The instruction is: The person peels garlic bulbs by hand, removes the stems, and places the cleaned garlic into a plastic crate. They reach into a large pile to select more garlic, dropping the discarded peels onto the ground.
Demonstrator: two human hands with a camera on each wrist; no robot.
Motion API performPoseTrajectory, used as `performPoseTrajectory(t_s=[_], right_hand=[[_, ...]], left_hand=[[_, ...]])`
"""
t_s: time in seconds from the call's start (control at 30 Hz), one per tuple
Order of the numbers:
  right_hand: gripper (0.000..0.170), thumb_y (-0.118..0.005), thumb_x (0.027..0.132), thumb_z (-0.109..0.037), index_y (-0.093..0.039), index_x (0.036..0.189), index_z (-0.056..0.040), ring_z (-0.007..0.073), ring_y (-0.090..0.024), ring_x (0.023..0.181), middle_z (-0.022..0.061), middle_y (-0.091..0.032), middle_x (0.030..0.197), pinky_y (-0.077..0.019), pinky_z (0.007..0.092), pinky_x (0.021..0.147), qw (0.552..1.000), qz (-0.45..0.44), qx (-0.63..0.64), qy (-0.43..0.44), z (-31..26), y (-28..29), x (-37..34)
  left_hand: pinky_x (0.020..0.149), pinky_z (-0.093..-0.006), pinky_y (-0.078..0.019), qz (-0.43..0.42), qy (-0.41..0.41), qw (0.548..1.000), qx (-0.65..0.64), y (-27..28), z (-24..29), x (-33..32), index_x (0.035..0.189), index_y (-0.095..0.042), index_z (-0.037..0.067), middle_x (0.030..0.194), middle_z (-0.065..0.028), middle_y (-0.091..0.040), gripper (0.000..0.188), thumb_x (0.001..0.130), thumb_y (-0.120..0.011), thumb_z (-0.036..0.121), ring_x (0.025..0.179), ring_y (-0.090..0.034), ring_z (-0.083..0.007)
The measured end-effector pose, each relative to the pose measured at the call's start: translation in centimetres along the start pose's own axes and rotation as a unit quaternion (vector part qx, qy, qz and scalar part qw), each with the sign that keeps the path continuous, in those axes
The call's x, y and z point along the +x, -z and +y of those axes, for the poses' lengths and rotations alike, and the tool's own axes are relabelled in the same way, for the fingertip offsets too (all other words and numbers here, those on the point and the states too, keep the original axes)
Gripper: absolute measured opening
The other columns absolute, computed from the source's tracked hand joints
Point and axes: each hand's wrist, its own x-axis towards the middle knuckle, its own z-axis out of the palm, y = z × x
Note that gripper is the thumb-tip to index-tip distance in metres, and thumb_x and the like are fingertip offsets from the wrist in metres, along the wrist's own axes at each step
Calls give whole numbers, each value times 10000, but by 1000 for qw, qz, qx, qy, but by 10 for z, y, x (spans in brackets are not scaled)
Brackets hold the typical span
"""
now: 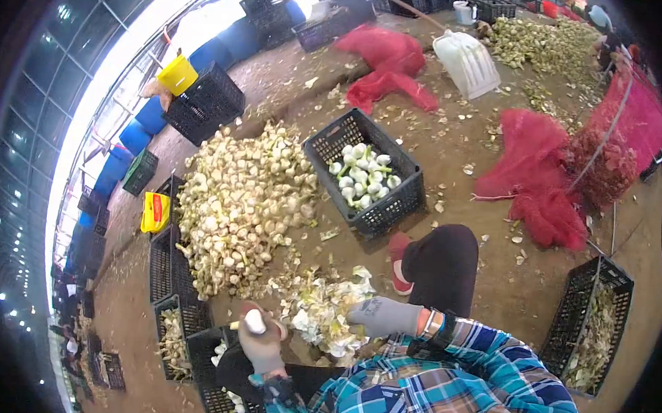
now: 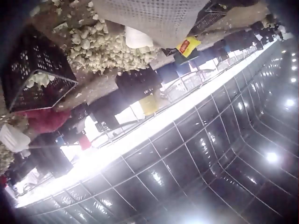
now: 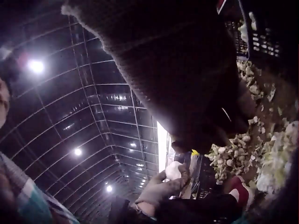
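While gripping, near the garlic pile, a white bulb in the gloved left hand, has loose peelings between, then the gloved right hand at their right edge; cannot tell whether clenched, released or grasping.

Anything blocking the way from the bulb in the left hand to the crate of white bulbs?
Nothing visible blocks the left hand, which holds the bulb; only low, scattered scraps lie between it and the crate.

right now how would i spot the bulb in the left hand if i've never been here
In the head view, find the big heap of bulbs. Just below it is the gloved left hand, holding one bulb. It is bright white, unlike the heap's duller, yellowish ones.
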Motion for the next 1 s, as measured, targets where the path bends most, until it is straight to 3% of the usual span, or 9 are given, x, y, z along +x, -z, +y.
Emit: performPoseTrajectory(t_s=[0.13,0.27,0.4,0.53,0.6,0.73,0.87,0.93,1.0], right_hand=[[357,-568,760,-127,-576,1108,-46,344,-598,993,152,-625,1023,-479,435,817,1000,-26,-2,-10,10,-7,15],[356,-574,759,-134,-580,1106,-53,349,-600,988,157,-626,1021,-486,438,810,998,-62,6,-31,5,7,47],[361,-581,749,-131,-580,1101,-52,354,-614,930,157,-618,991,-496,426,773,995,-91,6,-50,37,-15,75],[338,-613,737,-138,-581,1058,-37,340,-609,894,150,-602,976,-499,402,758,994,58,50,80,63,-10,76],[242,-629,696,-76,-549,915,-11,342,-615,801,148,-594,872,-506,408,693,998,-22,41,-42,70,2,83],[398,-632,711,-93,-565,1101,-49,338,-597,953,138,-582,1019,-494,407,768,993,-16,6,-114,65,36,93],[506,-662,669,-68,-542,1160,-49,337,-582,1015,134,-584,1104,-489,397,810,989,-25,61,-132,71,42,107],[516,-673,670,-64,-536,1167,-44,332,-582,1026,138,-584,1121,-491,395,815,985,-63,30,-159,72,36,106],[527,-683,670,-60,-529,1173,-39,327,-582,1038,142,-585,1138,-492,392,820,976,-107,2,-189,75,38,106]], left_hand=[[778,-346,-556,85,88,992,-42,4,-42,65,1078,-585,23,951,-122,-642,226,947,-550,203,885,-624,-227],[890,-362,-550,-101,143,984,-37,-142,-77,79,1246,-536,-5,1182,-161,-576,321,937,-540,82,1016,-612,-271],[980,-368,-507,-192,127,968,99,-168,-89,110,1287,-504,-10,1259,-162,-527,364,945,-521,110,1084,-577,-262],[912,-319,-484,-71,84,939,327,-70,-81,181,1308,-487,-1,1222,-123,-521,431,922,-557,176,1108,-548,-224],[837,-288,-471,71,134,917,370,-19,-73,194,1268,-513,-2,1118,-83,-526,427,902,-600,202,1042,-545,-178],[622,-247,-468,60,113,853,507,214,-103,232,1232,-532,33,950,-33,-532,433,884,-630,271,779,-539,-136],[819,-345,-461,170,163,873,427,254,-131,220,1306,-453,-22,1122,-103,-597,565,855,-691,223,939,-559,-207],[885,-391,-470,-69,45,550,831,258,-147,230,1374,-424,16,1179,-155,-595,620,847,-676,223,991,-587,-276],[802,-422,-459,-14,90,731,676,246,-184,246,1314,-442,30,1047,-138,-598,557,857,-666,257,909,-576,-285]])
